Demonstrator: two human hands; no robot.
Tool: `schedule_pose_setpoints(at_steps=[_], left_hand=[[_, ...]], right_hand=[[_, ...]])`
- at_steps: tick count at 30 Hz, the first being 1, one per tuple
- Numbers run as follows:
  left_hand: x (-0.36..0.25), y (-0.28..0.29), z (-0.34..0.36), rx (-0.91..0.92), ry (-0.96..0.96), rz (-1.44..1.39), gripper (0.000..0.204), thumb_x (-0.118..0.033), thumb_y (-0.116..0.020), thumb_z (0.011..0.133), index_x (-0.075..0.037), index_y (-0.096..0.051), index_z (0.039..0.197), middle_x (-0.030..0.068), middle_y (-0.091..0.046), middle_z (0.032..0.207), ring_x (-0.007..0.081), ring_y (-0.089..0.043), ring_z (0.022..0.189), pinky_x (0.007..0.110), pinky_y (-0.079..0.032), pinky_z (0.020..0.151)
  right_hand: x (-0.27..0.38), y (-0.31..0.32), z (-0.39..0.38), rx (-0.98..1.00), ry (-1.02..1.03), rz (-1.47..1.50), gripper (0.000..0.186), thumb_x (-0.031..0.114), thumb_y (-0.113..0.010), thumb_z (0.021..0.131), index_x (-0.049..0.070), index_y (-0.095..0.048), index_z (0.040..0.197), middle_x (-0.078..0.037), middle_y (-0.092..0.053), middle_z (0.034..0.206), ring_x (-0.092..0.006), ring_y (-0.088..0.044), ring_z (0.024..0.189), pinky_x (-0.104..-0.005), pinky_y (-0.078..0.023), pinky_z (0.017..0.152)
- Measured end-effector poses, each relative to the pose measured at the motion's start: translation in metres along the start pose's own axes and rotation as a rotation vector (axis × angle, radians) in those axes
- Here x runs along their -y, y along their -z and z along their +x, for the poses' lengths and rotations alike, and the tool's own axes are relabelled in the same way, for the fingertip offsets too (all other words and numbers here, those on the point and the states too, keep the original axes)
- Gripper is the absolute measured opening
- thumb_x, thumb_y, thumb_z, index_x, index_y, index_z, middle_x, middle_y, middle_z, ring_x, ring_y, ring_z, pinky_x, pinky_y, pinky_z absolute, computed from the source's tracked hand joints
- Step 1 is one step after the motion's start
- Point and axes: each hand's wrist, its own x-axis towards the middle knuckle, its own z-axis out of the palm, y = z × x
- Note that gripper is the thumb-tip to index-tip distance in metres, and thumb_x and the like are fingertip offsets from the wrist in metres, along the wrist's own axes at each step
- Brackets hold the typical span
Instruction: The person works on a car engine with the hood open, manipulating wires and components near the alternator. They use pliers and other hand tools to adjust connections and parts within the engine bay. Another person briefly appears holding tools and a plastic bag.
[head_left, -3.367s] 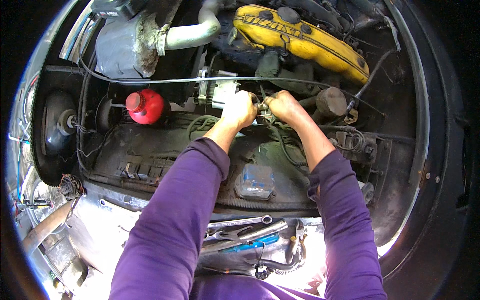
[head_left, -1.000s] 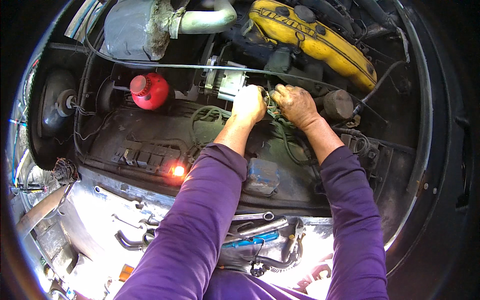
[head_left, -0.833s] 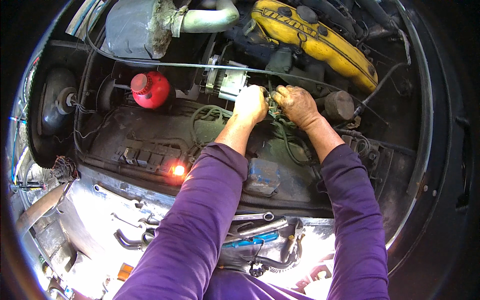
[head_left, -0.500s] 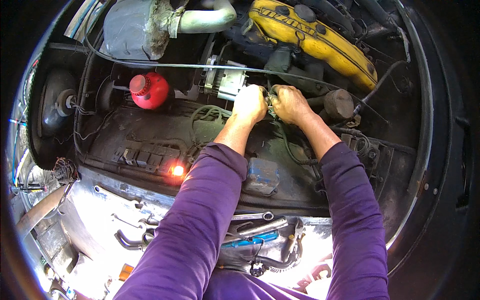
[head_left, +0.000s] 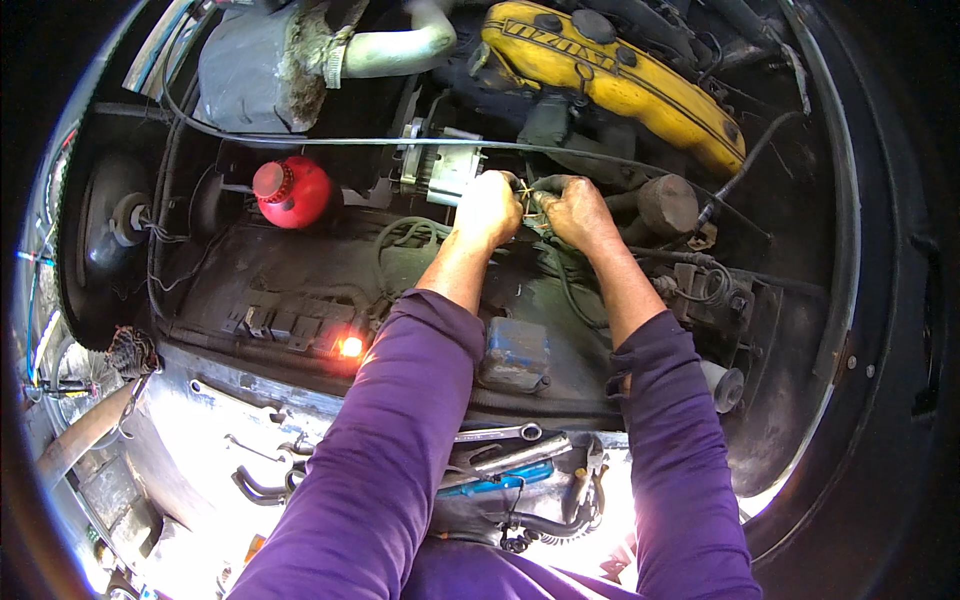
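Note:
My left hand is closed at some thin wires beside the silver alternator. My right hand, with darkened fingers, pinches the same wires just to the right, its thumb and forefinger facing the left hand's fingertips. What exactly lies between the fingertips is small and partly hidden. Green-grey hoses run below my hands, and a dark cylindrical part sits right of my right hand.
Around them are a red round container, yellow valve cover, grey housing with pipe, thin cable, relay box beside a glowing orange light, blue-grey box. Wrenches and pliers lie along the front.
The orange light was not lit 3.4 seconds ago. Lately my right hand's fingers have shifted at the wires and its arm has moved slightly left. The whole view has shifted slightly.

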Motion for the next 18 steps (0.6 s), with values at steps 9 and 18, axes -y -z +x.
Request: schedule_pose_setpoints(at_steps=[9, 18], left_hand=[[-0.005, 0.006, -0.006, -0.062, -0.046, 0.071, 0.038, -0.006, -0.062, 0.086, -0.001, -0.065, 0.123, 0.0249, -0.07, 0.111, 0.0374, -0.069, 0.106, 0.042, -0.054, 0.093], [0.003, 0.002, 0.004, -0.011, -0.038, 0.018, 0.031, -0.008, -0.062, 0.085, 0.0, -0.07, 0.114, 0.0255, -0.072, 0.105, 0.0375, -0.07, 0.101, 0.042, -0.054, 0.091]], right_hand=[[-0.017, -0.018, -0.009, -0.121, -0.122, 0.132, 0.026, 0.021, -0.07, 0.085, 0.002, -0.074, 0.104, -0.024, -0.072, 0.103, -0.0393, -0.07, 0.1, -0.0438, -0.053, 0.09], [-0.024, -0.031, 0.0, 0.077, -0.434, 0.64, 0.028, 0.019, -0.078, 0.084, -0.004, -0.071, 0.097, -0.014, -0.07, 0.089, -0.0235, -0.064, 0.079, -0.0377, -0.048, 0.073]])
